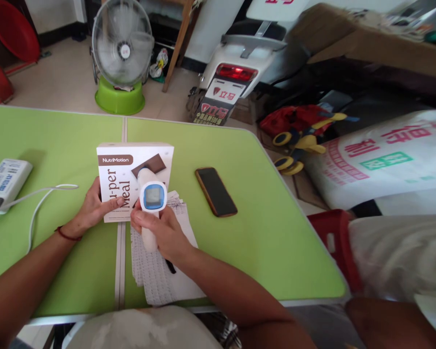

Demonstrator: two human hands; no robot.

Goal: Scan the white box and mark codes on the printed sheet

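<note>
head view: the thermometer (153,198) is located above the papers (163,286), in front of the box (112,186). its nose points away from the wearer, toward the printed face; its screen faces the wearer. the handle's long axis runs nearly upright in view, below the screen. the box faces the wearer, its brand label level at the top and its large title running sideways up the face.

right hand (167,230): clamped around the thermometer handle. left hand (94,206): clamped on the left edge of the box, thumb across the front.

obscured parts: the left fingers pass behind the box. the thermometer covers part of the printed picture, and its own nose tip cannot be made out. the screen reading is not legible. the right hand and forearm cover part of the papers and most of the pen (170,266). whether the box touches the table (265,242) cannot be determined.

materials: smooth white housing, blue rectangular screen surround with rounded corners; flat white carton; thin sheets with dense handwriting; dark glass phone (216,191) in a brown-edged case; smooth green tabletop, pale rim.
</note>
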